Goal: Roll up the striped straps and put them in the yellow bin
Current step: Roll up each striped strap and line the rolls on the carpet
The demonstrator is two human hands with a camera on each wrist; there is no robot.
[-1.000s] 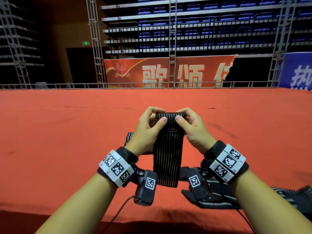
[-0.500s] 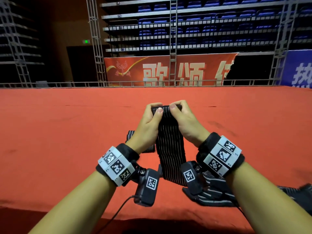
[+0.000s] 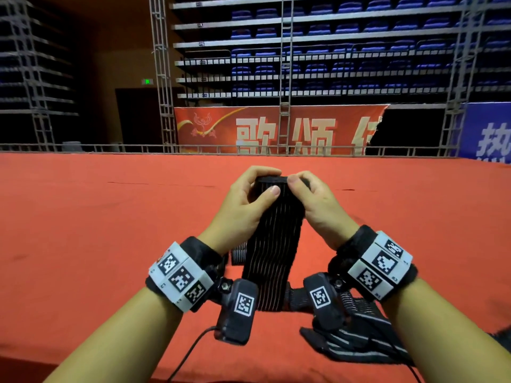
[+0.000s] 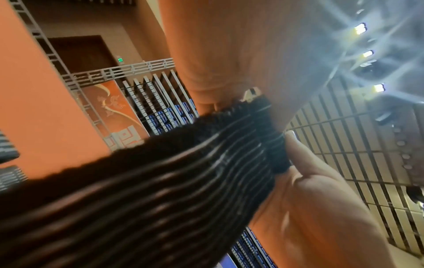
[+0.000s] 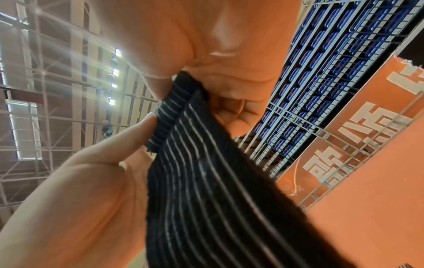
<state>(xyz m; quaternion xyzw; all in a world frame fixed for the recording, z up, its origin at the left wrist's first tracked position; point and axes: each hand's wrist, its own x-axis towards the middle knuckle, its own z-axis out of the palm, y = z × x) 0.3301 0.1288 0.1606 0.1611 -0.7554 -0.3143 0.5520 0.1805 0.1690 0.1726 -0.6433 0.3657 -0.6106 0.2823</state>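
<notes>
Striped strap (image 3: pixel 272 244) held upright above red counter (image 3: pixel 83 230) | left hand (image 3: pixel 243 205) and right hand (image 3: pixel 315 205) both pinch its top roll, likely keeping turns tight (tail hangs free) | yellow bin unseen

Indoor arena: tiered blue seats (image 3: pixel 359 48), red banner (image 3: pixel 276 128), truss (image 3: pixel 163 73), red-carpeted stage (image 3: pixel 83 217).
</notes>
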